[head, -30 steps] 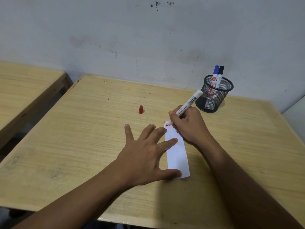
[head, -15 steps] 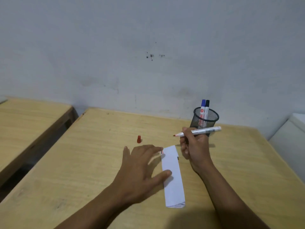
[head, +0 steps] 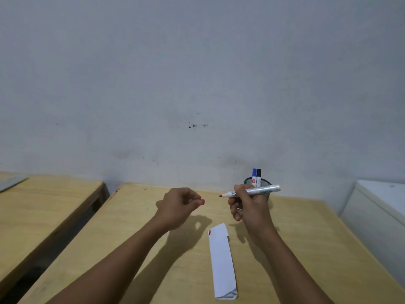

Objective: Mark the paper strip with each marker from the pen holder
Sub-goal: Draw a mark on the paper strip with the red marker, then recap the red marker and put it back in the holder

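a white paper strip (head: 221, 260) lay flat on the near right part of a light wooden table (head: 122, 238), its long side running near to far, with short red and dark marks at its far left corner and a curled, shaded near end; neither hand touched it

beyond it both hands were raised above the table. the left hand (head: 178, 207) had its fingers curled in, thumb and forefinger pinching a small red cap (head: 203, 202). just right of it the right hand (head: 248, 207) was closed round an uncapped red marker (head: 252, 191), held almost level with its red tip pointing left toward the cap, a small gap between the two. the marker's white barrel carried dark printing near the tip, too small to read

behind the right hand, at the far edge of the table, stood a black mesh pen holder (head: 266, 183), holding a blue-capped marker (head: 254, 176) and a black-capped marker (head: 259, 175) upright; a round red label showed on one, not legible

a second wooden table (head: 43, 205) stood at the left across a dark gap, a white cabinet-like surface (head: 381, 200) at the far right, and a scuffed pale wall (head: 197, 84) with a few dark specks filled the background
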Motion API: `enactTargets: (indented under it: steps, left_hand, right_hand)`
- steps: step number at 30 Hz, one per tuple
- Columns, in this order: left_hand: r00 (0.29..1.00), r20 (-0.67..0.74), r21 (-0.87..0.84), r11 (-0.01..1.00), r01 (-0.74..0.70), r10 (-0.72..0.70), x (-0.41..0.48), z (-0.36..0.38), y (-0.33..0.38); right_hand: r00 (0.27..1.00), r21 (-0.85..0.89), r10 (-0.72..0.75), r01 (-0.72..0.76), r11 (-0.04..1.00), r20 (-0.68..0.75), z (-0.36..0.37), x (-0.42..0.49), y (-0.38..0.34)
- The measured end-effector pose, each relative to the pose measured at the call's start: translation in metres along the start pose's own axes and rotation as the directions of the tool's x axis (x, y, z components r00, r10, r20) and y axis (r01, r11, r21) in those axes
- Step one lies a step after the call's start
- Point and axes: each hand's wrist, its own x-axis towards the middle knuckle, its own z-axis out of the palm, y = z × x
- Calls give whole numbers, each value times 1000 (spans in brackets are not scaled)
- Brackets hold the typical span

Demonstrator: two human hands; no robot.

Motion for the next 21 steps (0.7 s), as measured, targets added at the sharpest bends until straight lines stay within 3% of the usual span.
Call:
enactTargets:
  steps: [2,3,7,17,19,21]
  left_hand:
    - [999,27,-366,930,-29,41,-10,-4,20]
    - [998,27,-455,890,-43,63,-14,-6,30]
    - [995,12,-547,834,-76,98,-24,-10,54]
    - [973,70,-470,868,-162,220,-34,-16,81]
    - [967,-36,-408,880,-244,252,-36,-11,88]
    - [929,-189,-231,905,-357,318,-37,-2,91]
  right_hand:
    - [999,2,-35,35,999,-13,2,-3,-11]
    - [999,-8,-50,49,999,-18,3,-4,-16]
    - [997,-8,-82,81,997,-8,4,-13,-32]
    - [989,-46,-130,133,990,71,-3,-33,-61]
    - [992,-38,-121,123,992,33,-3,-30,-62]
    - [994,-60,-105,105,993,-3,-5,-25,-63]
